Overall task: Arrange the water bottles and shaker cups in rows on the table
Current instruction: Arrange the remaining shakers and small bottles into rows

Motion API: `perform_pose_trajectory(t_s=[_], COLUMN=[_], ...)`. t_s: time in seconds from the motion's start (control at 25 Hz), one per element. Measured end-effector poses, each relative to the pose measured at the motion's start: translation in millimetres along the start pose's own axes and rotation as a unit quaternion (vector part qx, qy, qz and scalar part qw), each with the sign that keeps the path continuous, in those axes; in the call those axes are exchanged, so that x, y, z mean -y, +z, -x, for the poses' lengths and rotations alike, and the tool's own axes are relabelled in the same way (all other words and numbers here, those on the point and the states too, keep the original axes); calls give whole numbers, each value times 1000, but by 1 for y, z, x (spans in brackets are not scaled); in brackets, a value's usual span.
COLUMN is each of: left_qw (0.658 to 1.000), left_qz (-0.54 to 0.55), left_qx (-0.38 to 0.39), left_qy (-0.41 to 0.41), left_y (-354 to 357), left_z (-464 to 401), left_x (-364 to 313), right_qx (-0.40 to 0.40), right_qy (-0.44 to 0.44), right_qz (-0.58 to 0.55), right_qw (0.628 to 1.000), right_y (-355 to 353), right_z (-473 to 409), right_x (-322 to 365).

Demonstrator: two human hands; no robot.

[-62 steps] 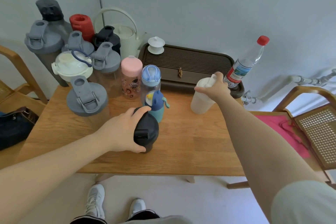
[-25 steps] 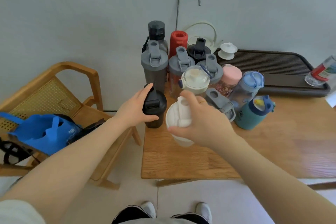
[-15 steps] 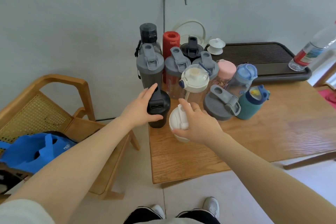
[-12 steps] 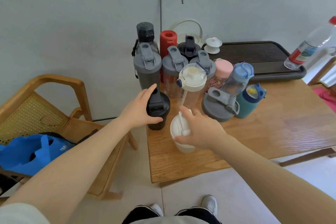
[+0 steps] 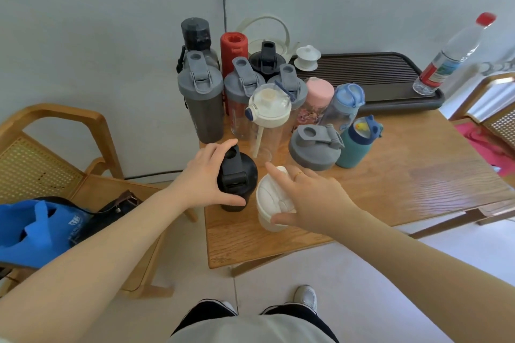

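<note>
My left hand (image 5: pixel 204 179) grips a black shaker cup (image 5: pixel 237 181) that stands near the left edge of the wooden table (image 5: pixel 404 175). Right beside it stands a white shaker cup (image 5: pixel 271 205), with my right hand (image 5: pixel 309 200) wrapped over its lid. Behind them crowd several bottles and shakers: a grey-lidded dark shaker (image 5: pixel 202 100), a clear cup with a white lid (image 5: pixel 267 117), a grey-lidded cup (image 5: pixel 313 147), a teal bottle (image 5: pixel 355 145), a pink-lidded bottle (image 5: pixel 316 100), a blue-lidded bottle (image 5: pixel 344 106) and a red bottle (image 5: pixel 234 50).
A dark tea tray (image 5: pixel 370 78) lies at the back right, with a red-capped plastic water bottle (image 5: pixel 448 58) at its right end and a white lidded cup (image 5: pixel 306 57) at its left. Wooden chairs stand left (image 5: pixel 55 131) and right (image 5: pixel 493 108); a blue bag (image 5: pixel 36 231) rests on the left one.
My right hand carried the white shaker from the right side over to the left and set it down next to the black shaker. My left hand moved the black shaker toward the left edge.
</note>
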State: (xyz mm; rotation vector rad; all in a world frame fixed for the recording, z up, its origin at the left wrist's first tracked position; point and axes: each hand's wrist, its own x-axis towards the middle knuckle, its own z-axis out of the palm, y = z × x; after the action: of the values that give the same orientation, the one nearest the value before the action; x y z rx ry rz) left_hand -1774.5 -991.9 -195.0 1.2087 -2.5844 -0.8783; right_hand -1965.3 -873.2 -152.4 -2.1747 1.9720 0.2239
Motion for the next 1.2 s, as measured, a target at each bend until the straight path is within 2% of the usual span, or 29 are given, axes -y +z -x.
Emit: perform_pose_trajectory(t_s=[0.08,0.16,0.2,0.24,0.32,0.36,0.4,0.56,0.76,0.96,1.2], left_qw=[1000,998,995,992,989,989,990,989,991,992,994], left_qz=[25,51,56,55,31,6,-24,-116,-63,-39,-13], left_qx=[-1,-44,-77,-107,-143,-144,-133,-85,-109,-120,-110], left_qy=[-6,8,16,21,36,42,39,-42,-45,3,-14], left_y=[-5,-14,-20,-26,-38,-42,-44,-32,-35,-71,-103], left_z=[0,-6,-13,-23,-47,-60,-72,-103,-102,-69,-47], left_x=[-2,-8,-14,-21,-42,-54,-64,-83,-75,-48,-8], right_qx=[-133,-268,-272,-230,-72,-31,-24,-83,-146,-158,-170], right_qy=[-50,-64,-51,-29,-9,-11,-14,48,126,118,87], right_qz=[45,25,-3,-42,-106,-102,-90,-78,-111,-107,-118], right_qw=[989,961,961,972,992,994,996,992,975,975,974], right_y=[-12,-25,-30,-34,-34,-32,-32,-32,-25,-24,-28], right_z=[7,8,3,-3,-15,-22,-27,-38,-46,-60,-84], right_x=[-7,-24,-37,-50,-69,-76,-79,-77,-70,-58,-32])
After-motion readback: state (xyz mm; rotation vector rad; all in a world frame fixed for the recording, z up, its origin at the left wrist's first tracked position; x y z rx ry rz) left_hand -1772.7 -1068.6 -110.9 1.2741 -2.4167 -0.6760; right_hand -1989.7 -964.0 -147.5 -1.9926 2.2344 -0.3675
